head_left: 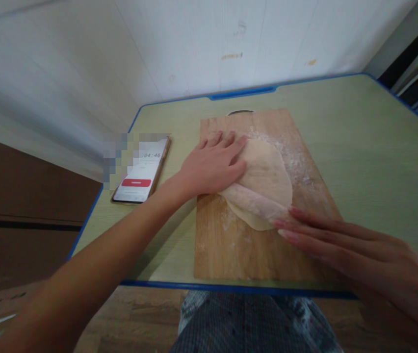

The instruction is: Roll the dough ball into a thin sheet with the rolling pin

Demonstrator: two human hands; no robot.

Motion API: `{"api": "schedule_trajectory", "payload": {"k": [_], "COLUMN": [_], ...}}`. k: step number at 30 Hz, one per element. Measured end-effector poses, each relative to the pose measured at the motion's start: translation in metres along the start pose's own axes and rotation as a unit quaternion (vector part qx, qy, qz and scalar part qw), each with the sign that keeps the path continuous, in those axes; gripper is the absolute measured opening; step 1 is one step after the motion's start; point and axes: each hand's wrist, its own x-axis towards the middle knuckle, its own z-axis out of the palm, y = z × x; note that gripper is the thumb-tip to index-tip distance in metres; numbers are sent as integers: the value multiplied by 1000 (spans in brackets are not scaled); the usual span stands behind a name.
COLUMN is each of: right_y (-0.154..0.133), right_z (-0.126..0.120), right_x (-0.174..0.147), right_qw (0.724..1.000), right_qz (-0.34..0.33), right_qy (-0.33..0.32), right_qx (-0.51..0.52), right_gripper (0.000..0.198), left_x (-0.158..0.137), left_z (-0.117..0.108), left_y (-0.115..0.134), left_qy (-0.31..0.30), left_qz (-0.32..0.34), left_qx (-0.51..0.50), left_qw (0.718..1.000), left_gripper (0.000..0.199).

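Note:
A thin round sheet of dough [264, 164] lies on a wooden cutting board [223, 255]. A flour-dusted rolling pin [256, 202] crosses the lower part of the dough at a slant. My left hand [214, 164] rests flat with fingers spread over the dough's left edge and the board. The pin's upper left end meets the heel of this hand; whether it runs underneath is hidden. At the pin's lower right end, my right hand [352, 245] has its fingers stretched out, with the fingertips touching the pin. That end of the pin is partly covered.
Loose flour [297, 164] is scattered on the board's right side. A phone [141, 171] showing a timer lies left of the board on the pale green table [371, 147] with blue edges. A white wall [201, 49] stands behind the table. Dark items stand at the far right.

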Motion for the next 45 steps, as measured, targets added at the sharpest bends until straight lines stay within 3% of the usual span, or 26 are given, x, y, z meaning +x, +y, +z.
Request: {"api": "schedule_trajectory", "payload": {"k": [4,10,17,23,29,35,42,45], "right_y": [5,-2,3,-1,2,-5,-4,-8], "right_z": [1,1,4,5,7,7,9,9], "right_x": [-6,0,0,6,2,3,0,1], "right_qw": [997,993,991,986,990,989,995,993], "right_qz": [-29,-83,-74,-105,-89,-86,-15,-18], "right_qy": [-65,-52,-31,-7,7,17,6,15], "right_qx": [-16,-65,-108,-126,-109,-121,-100,-112], "right_gripper": [62,64,61,60,57,56,57,53], "left_x": [0,-17,-1,-28,-20,-37,-22,-33], "left_z": [0,1,0,1,0,3,-1,2], "left_y": [3,2,4,4,5,6,3,3], "left_qy": [9,18,21,13,21,12,13,27], "left_qz": [0,-22,-7,-39,-34,-44,-14,-19], "left_qx": [6,1,2,14,8,25,6,11], "left_qw": [1000,1000,1000,999,999,999,1000,999], "left_gripper": [60,57,61,57,57,56,55,54]}}
